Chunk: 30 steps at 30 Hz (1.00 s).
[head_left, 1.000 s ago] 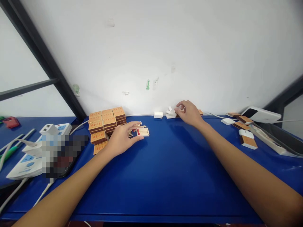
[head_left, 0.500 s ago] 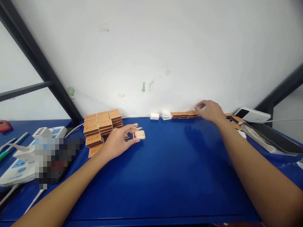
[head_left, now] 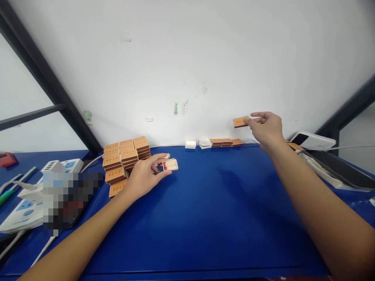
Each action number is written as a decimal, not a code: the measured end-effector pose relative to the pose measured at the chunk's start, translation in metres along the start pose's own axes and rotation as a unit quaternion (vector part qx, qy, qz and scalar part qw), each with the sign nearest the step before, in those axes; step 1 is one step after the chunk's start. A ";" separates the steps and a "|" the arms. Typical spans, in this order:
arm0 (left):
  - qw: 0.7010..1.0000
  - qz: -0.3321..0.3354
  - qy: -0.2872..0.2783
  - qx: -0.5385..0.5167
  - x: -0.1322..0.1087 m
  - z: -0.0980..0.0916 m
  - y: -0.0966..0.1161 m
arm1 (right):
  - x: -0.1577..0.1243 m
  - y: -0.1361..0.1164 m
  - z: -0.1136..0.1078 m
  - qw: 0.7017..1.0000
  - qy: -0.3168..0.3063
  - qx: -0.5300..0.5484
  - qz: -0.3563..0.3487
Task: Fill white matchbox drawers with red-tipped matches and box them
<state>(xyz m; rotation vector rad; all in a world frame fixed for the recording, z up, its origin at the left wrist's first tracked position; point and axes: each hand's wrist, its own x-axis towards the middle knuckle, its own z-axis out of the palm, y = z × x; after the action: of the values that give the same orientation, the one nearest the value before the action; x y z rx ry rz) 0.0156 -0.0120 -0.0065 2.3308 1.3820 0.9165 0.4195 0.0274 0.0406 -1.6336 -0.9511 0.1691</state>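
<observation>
My left hand (head_left: 146,171) grips a small white matchbox tray (head_left: 175,166) full of red-headed matches, its thumb at the near side and its fingers at the far side. Loose matches (head_left: 167,156) lie behind the tray, partly covered by my fingers. Off to the right, my right hand (head_left: 268,127) pinches an orange matchbox sleeve (head_left: 240,121) above the table, in front of the wall. Below it a low row of matchbox sleeves (head_left: 222,142) runs along the wall. Whether the raised sleeve is hollow cannot be seen.
Stacked orange matchboxes (head_left: 113,160) stand just left of my left hand. White trays (head_left: 205,143) are piled by the wall. A power strip (head_left: 17,214) and dark phone (head_left: 88,195) lie left on the blue table (head_left: 211,218). At right stands a white device (head_left: 313,141) with a cable.
My right hand has lifted a matchbox sleeve up from the wall-side row. My left hand stays at the match-filled tray, almost unmoved.
</observation>
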 end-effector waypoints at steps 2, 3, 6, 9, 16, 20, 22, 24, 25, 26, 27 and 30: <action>0.999 -0.017 0.018 -0.034 0.000 0.002 0.001 | -0.038 -0.020 0.006 0.990 -0.073 0.121 -0.028; 0.998 -0.024 0.028 -0.057 -0.001 0.003 0.002 | -0.060 -0.027 0.012 0.979 -0.126 0.160 -0.022; 0.991 -0.041 0.051 -0.116 -0.001 0.007 0.004 | -0.125 -0.037 0.031 0.941 -0.266 0.207 -0.001; 0.985 -0.045 0.058 -0.156 -0.001 0.010 0.008 | -0.162 -0.034 0.045 0.923 -0.318 0.215 0.030; 0.976 -0.026 0.062 -0.206 -0.001 0.012 0.010 | -0.168 -0.025 0.052 0.906 -0.341 0.245 0.056; 0.978 -0.013 0.054 -0.199 0.000 0.013 0.007 | -0.168 -0.023 0.053 0.902 -0.339 0.263 0.048; 0.980 -0.010 0.050 -0.192 -0.001 0.012 0.006 | -0.168 -0.023 0.053 0.902 -0.335 0.268 0.047; 0.981 -0.011 0.042 -0.190 -0.002 0.012 0.006 | -0.167 -0.022 0.053 0.901 -0.336 0.269 0.048; 0.980 -0.012 0.037 -0.193 -0.003 0.012 0.006 | -0.167 -0.022 0.053 0.900 -0.338 0.270 0.048; 0.979 -0.013 0.031 -0.199 -0.003 0.012 0.006 | -0.167 -0.022 0.053 0.899 -0.341 0.271 0.048; 0.978 -0.016 0.027 -0.207 -0.004 0.012 0.006 | -0.166 -0.022 0.053 0.897 -0.345 0.273 0.049; 0.970 -0.032 0.019 -0.241 -0.003 0.013 0.008 | -0.165 -0.021 0.053 0.892 -0.353 0.278 0.051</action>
<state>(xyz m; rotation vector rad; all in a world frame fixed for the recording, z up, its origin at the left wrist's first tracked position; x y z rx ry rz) 0.0279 -0.0175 -0.0131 1.9002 1.0868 1.1347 0.2701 -0.0409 -0.0190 -1.0754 -1.2049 1.0683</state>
